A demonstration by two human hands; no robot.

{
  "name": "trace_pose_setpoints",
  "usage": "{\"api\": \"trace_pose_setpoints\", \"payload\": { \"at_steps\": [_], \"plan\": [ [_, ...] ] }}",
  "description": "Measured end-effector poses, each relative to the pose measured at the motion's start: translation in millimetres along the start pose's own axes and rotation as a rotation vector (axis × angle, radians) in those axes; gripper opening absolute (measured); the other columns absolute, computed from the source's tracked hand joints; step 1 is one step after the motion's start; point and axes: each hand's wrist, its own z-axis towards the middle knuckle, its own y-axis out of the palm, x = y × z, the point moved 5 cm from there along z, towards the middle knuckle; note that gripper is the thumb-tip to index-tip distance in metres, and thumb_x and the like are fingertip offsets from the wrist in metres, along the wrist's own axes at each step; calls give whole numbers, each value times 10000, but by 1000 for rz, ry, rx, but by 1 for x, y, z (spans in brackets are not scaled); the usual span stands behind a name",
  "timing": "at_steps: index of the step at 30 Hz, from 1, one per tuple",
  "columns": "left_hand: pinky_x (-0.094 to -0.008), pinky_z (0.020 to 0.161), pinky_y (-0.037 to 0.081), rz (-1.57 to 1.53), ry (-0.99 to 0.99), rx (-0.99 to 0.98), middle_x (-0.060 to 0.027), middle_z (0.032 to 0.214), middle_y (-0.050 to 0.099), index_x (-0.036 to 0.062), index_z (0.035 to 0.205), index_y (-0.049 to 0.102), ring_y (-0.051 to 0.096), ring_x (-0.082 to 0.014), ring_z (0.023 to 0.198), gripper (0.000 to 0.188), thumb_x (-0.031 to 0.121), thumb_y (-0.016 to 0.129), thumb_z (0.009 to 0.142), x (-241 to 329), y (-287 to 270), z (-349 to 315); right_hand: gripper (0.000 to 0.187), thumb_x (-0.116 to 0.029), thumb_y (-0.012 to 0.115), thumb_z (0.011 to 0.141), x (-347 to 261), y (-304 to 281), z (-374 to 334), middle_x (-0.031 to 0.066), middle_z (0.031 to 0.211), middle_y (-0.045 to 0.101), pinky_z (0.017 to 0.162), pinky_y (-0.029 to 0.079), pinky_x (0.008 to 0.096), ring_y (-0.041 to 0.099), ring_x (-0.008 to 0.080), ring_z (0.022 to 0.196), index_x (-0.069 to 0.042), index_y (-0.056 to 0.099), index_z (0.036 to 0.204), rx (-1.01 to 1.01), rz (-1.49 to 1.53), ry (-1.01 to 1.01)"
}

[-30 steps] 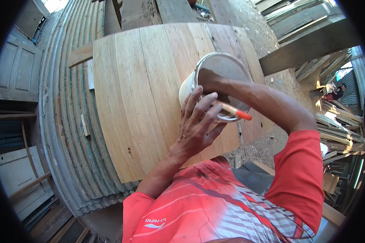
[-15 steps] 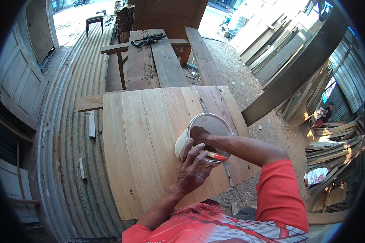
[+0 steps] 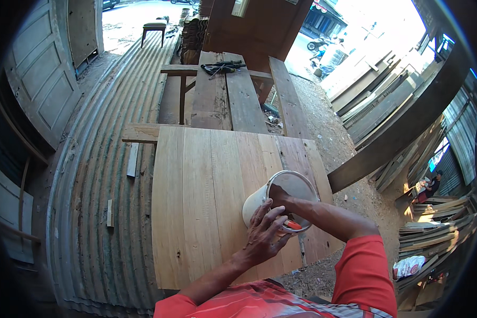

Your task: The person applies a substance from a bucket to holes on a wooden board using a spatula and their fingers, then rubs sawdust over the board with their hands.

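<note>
Fingers of our left hand (image 3: 262,232) clamp an orange-tipped tool handle (image 3: 293,226) against the bucket (image 3: 254,209); our right hand (image 3: 280,199) reaches inside, fingers indiscernible; next, we judge, needs steadiness.

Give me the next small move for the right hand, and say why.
I'd probably ease the right hand slowly out of the bucket: it reaches inside, the bucket seems tilted, and the left hand rests against it, well placed to steady it.
</note>
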Motion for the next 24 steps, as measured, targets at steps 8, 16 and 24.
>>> {"api": "trace_pose_setpoints", "payload": {
  "at_steps": [8, 16, 24],
  "plan": [
    [-559, 1251, 306, -19, 23, 9, -122, 1531, 518, 104, 1310, 633, 337, -432, 1539, 574, 218, 895, 812, -3, 1, -5, 348, -304, 729, 890, 27, 33, 20, 226, 1034, 778, 809, 611, 434, 781, 354, 966, 7, 786, 1037, 118, 133, 7],
    [-557, 1241, 326, -43, 48, -24, -117, 1546, 512, 138, 1364, 623, 338, -434, 1543, 649, 168, 902, 779, -7, -3, 3, 320, -308, 693, 891, -12, -35, -38, 234, 975, 771, 794, 605, 461, 771, 371, 908, -29, 787, 1016, -27, -294, -240],
    [-479, 1184, 437, -362, -56, 11, -151, 1428, 635, 71, 1398, 605, 534, -365, 1433, 550, 57, 799, 883, -16, -30, 11, 243, -221, 667, 1031, 24, -98, -143, 76, 796, 672, 701, 529, 364, 641, 168, 742, 17, 706, 1005, 486, 579, 133]
  ]
}}
